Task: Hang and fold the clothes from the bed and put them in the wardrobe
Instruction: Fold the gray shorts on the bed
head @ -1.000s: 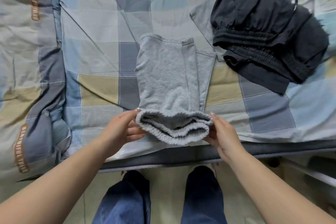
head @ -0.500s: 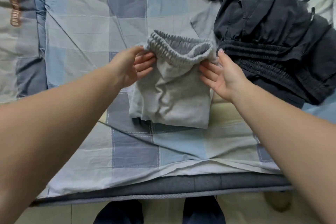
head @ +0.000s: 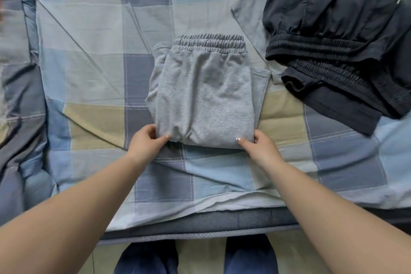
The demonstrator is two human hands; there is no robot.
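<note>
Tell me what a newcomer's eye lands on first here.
The folded grey sweatpants at the centre of the checked bedspread, elastic waistband at the far end. The left hand and right hand pinch the near corners. A heap of dark clothes lies at upper right.

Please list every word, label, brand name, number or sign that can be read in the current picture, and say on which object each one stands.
None: no readable text shows in the current head view.
Grey sweatpants, held at the near fold by the left hand and the right hand: no print or tag visible.
Dark clothes: no legible label.
Checked bedsheet: pattern only.
Quilt at the left edge: no lettering shows.
</note>
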